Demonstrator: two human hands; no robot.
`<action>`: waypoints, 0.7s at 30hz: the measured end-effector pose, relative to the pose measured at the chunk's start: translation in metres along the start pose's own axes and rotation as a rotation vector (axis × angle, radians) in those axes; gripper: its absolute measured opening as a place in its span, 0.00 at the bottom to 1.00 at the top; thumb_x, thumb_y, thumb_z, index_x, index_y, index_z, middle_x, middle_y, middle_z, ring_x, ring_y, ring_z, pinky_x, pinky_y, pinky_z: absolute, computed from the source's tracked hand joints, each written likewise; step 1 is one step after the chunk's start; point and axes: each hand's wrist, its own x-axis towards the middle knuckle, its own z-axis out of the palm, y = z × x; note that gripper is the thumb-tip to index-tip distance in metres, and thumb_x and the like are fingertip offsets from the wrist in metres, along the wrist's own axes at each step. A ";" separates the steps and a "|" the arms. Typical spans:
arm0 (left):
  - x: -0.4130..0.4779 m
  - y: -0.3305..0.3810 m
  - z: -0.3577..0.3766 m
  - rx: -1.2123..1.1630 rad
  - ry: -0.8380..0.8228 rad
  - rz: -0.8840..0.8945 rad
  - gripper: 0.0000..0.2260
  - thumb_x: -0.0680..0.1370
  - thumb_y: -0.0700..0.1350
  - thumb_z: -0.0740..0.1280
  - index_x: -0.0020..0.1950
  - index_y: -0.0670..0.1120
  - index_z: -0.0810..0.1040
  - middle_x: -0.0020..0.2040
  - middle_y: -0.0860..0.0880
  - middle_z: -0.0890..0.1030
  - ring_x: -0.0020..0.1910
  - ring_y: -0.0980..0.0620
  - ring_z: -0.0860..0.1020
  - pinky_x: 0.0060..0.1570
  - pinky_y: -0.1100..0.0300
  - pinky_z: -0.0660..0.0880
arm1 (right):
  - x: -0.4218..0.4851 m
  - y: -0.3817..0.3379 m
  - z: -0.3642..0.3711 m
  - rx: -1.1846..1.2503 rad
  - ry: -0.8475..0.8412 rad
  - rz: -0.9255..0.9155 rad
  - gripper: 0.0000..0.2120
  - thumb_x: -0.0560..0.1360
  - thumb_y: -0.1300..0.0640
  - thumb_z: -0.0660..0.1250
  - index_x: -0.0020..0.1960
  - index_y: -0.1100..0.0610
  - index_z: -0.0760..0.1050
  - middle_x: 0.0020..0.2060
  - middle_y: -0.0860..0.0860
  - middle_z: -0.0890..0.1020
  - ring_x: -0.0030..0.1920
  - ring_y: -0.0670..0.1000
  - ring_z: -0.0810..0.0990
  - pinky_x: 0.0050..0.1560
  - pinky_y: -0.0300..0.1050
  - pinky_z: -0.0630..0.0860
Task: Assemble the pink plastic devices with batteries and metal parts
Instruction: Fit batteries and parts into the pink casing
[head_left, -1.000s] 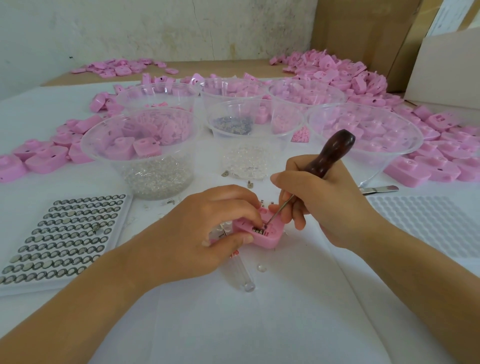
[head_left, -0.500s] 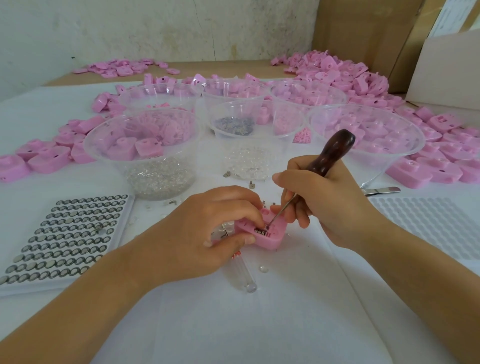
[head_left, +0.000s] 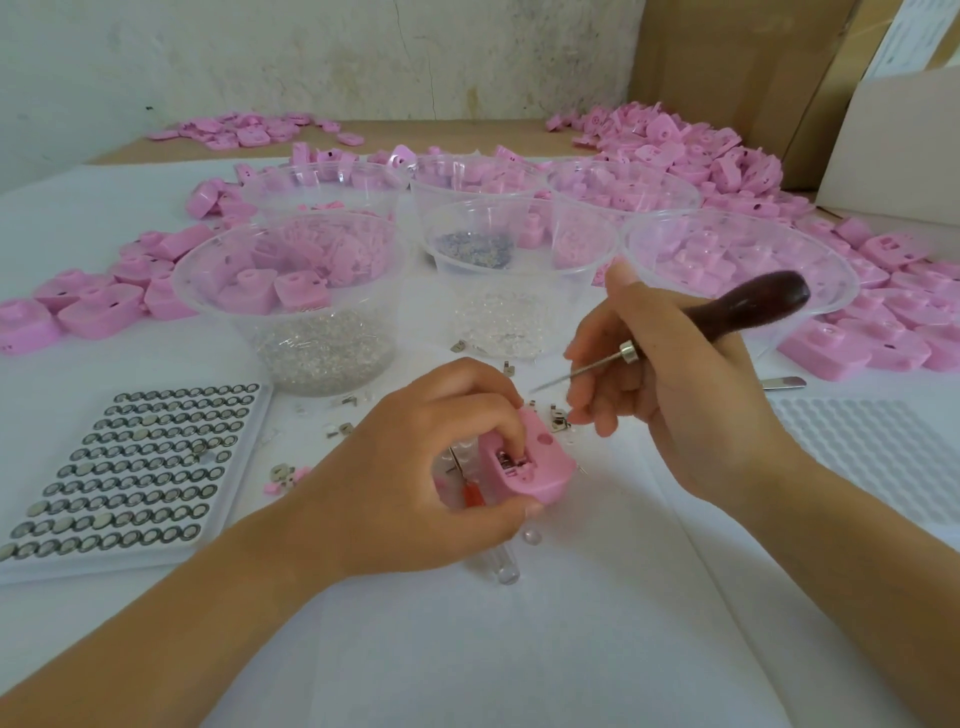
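While the left hand pinches a pink plastic device between thumb and curled fingers at the centre of the white bench, its forefinger digs into the open compartment. At two o'clock from the device, the right hand is wrapped round a wood-handled awl, lower fingertips touching a small metal clip. A tray of button batteries lies at nine o'clock; clear tubs of parts stand at twelve.
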 end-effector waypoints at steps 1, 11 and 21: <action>0.000 0.000 0.000 -0.014 -0.003 -0.008 0.11 0.65 0.52 0.71 0.43 0.48 0.79 0.51 0.54 0.77 0.51 0.57 0.76 0.50 0.66 0.72 | -0.001 0.000 0.001 -0.004 0.032 -0.037 0.21 0.72 0.44 0.65 0.27 0.55 0.78 0.24 0.54 0.79 0.22 0.52 0.74 0.27 0.42 0.76; 0.000 0.001 0.000 -0.012 -0.030 0.042 0.12 0.64 0.48 0.69 0.45 0.47 0.77 0.53 0.54 0.76 0.54 0.60 0.75 0.54 0.70 0.69 | -0.020 0.010 0.009 -0.139 0.064 -0.303 0.23 0.68 0.57 0.73 0.24 0.63 0.62 0.21 0.62 0.65 0.20 0.54 0.62 0.23 0.34 0.62; -0.001 -0.001 0.001 0.092 0.042 0.111 0.11 0.65 0.44 0.70 0.45 0.44 0.77 0.54 0.52 0.74 0.53 0.58 0.75 0.53 0.68 0.70 | -0.021 0.015 0.010 -0.078 -0.011 -0.279 0.24 0.72 0.45 0.60 0.29 0.63 0.74 0.22 0.57 0.74 0.19 0.48 0.72 0.22 0.34 0.67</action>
